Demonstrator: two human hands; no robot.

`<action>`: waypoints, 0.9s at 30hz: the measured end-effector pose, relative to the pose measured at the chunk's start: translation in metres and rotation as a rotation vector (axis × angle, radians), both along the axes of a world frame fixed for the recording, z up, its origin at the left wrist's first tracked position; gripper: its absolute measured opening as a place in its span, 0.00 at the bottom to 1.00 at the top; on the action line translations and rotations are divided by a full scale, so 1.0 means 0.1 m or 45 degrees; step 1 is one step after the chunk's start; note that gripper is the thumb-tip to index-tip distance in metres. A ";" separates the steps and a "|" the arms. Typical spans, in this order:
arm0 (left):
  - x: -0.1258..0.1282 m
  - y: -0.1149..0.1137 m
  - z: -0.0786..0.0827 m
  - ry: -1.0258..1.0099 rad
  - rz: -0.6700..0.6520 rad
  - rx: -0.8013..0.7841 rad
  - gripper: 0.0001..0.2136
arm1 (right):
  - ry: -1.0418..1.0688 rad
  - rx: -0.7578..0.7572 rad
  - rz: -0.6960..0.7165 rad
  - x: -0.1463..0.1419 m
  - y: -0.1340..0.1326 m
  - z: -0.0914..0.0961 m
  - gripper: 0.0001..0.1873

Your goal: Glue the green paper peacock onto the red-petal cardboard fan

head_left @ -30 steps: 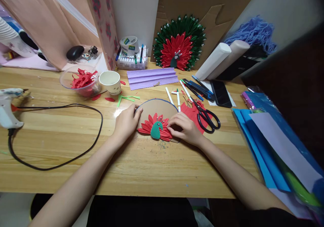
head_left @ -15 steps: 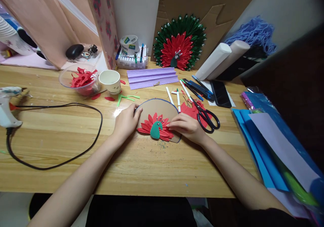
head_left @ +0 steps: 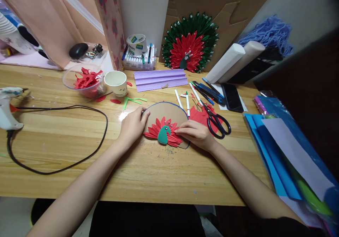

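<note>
The left hand [head_left: 134, 124] grasps the left edge of a rounded, blue-rimmed cardboard base [head_left: 166, 109] lying on the wooden surface [head_left: 148, 177]. The right hand [head_left: 197, 133] touches red paper petals [head_left: 155, 130] beside the green peacock cutout [head_left: 162, 137] (whether it pinches one, I cannot tell). Black-handled scissors [head_left: 211, 115] lie nearby, partly over red paper [head_left: 196, 115].

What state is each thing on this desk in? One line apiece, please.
Cardboard: partly covered by red petals
Left hand: holding the Cardboard's edge
Right hand: at the red petals
Scissors: lying on red paper, unheld
Paper cup: upright, uncovered
Plastic bowl: uncovered, holding red scraps
Phone: screen dark
Purple paper: creased
Glue gun: unheld, corded
Larger peacock: upright
</note>
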State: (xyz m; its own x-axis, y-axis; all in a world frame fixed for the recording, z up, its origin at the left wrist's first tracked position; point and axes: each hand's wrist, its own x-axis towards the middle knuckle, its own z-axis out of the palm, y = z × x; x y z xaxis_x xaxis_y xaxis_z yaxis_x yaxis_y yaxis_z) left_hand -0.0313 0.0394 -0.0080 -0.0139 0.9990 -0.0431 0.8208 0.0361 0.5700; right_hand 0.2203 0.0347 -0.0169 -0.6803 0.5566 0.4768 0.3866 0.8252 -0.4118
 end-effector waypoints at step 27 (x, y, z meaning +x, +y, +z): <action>0.01 0.00 0.01 0.044 -0.006 -0.004 0.15 | -0.068 0.039 0.054 -0.04 0.01 0.00 0.07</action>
